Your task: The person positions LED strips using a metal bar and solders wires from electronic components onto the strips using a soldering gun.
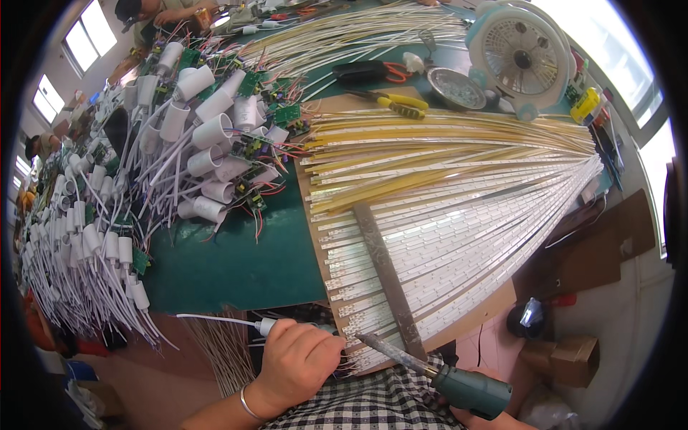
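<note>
My left hand (301,358), a metal bangle on its wrist, is closed round a white cylindrical cap with a white cable (215,317) sticking out to the left. Its fingertips are at the near-left corner of a fan of LED strips (444,265). My right hand (464,417) is wrapped round the green handle of a soldering iron (469,390), which hides most of the fingers. The iron's shaft slants up and left, its tip close to the strip ends beside my left hand. A dark flat bar (387,276) lies across the strips.
White caps with cables and green circuit boards (208,136) are heaped on the left of the green table (236,276). Beyond the strips lie yellow-handled pliers (394,102), a metal bowl (457,89) and a fan (522,57). Other people sit at the far left.
</note>
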Demonstrator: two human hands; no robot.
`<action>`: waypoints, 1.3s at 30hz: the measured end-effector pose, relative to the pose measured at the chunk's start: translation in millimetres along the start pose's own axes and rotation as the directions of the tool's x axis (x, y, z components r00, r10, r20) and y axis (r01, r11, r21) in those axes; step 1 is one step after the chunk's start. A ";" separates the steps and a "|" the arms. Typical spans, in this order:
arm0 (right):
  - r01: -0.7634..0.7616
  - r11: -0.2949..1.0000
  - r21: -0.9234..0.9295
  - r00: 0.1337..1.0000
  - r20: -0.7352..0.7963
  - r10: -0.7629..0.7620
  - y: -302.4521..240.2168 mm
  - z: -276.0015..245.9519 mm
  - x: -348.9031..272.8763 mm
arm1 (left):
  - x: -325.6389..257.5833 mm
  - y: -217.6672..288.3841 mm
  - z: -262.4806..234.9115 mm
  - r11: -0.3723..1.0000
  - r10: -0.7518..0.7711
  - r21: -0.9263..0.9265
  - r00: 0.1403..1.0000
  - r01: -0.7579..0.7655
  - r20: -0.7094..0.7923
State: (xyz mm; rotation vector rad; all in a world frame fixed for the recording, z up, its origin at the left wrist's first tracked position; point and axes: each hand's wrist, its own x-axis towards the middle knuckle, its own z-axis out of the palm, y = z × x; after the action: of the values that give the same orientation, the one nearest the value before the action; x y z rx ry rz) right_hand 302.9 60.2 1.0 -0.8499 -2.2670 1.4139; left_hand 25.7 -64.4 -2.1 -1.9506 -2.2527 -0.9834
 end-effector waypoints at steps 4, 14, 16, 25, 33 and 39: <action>-0.016 1.000 0.020 0.999 0.044 0.015 2.5 -1.3 -1.7 | 2.4 -0.5 0.5 1.000 0.012 0.005 1.000 -0.011 -0.014; -0.040 0.997 0.060 0.997 0.062 0.037 -6.3 1.9 6.7 | 4.7 1.8 1.3 1.000 0.014 0.003 1.000 -0.014 -0.015; -0.023 0.999 0.048 0.997 0.073 0.020 -2.6 1.3 8.7 | 4.0 2.6 2.4 1.000 0.010 0.010 1.000 -0.010 -0.013; -0.052 0.998 0.039 0.996 0.078 0.049 -5.4 3.5 6.3 | 3.2 3.0 4.2 1.000 0.008 0.012 1.000 -0.008 -0.016; -0.029 0.999 -0.021 0.997 0.075 0.031 -11.2 -1.4 6.1 | 3.2 3.4 2.8 1.000 0.016 0.007 1.000 -0.016 -0.015; -0.060 0.995 0.075 0.995 0.084 0.053 -14.8 -1.5 9.5 | 2.9 3.8 3.4 1.000 0.012 0.010 1.000 -0.012 -0.006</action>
State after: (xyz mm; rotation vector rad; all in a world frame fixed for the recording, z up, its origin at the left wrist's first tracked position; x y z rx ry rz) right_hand 291.9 62.5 14.5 -0.8526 -2.2478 1.5781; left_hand 29.8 -60.1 -2.0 -1.9523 -2.2354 -0.9729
